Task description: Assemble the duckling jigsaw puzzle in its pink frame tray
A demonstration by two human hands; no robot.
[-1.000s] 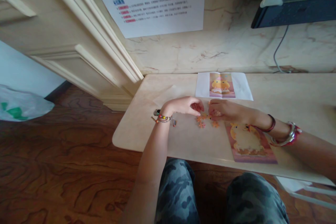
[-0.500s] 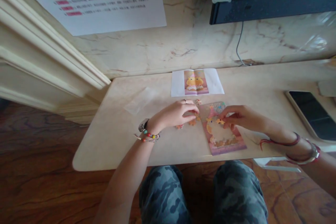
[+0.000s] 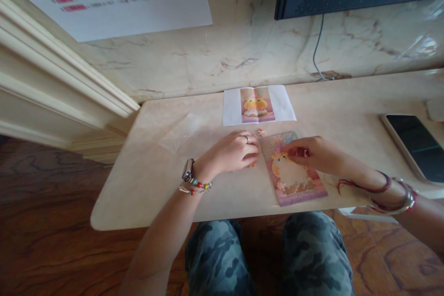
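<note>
Two hands work on the pale desk point(image 3: 156, 185), both near its middle. The left hand point(image 3: 236, 152) lies knuckles up with its fingers curled down onto the desk, one of them wearing a ring. An orange puzzle piece point(image 3: 253, 164) peeks out from under the fingertips, and I cannot tell whether it is gripped or only covered. A second piece point(image 3: 260, 132) lies loose just beyond that hand, on the far side.

Just right of the left hand lies one pink puzzle board point(image 3: 294, 180) with a pale chick-shaped hollow in its middle. The right hand point(image 3: 312, 152) rests on the board's far part, fingers drawn close together and pressing down at the chick's head. Whether they pinch anything cannot be told.

Farther back, touching neither hand, lies one white sheet point(image 3: 258, 105) printed with the finished chick picture. One phone point(image 3: 416, 145) lies screen up at the desk's right edge, well apart from the board. The left wrist carries one watch point(image 3: 188, 171) and one bead bracelet point(image 3: 196, 187).
</note>
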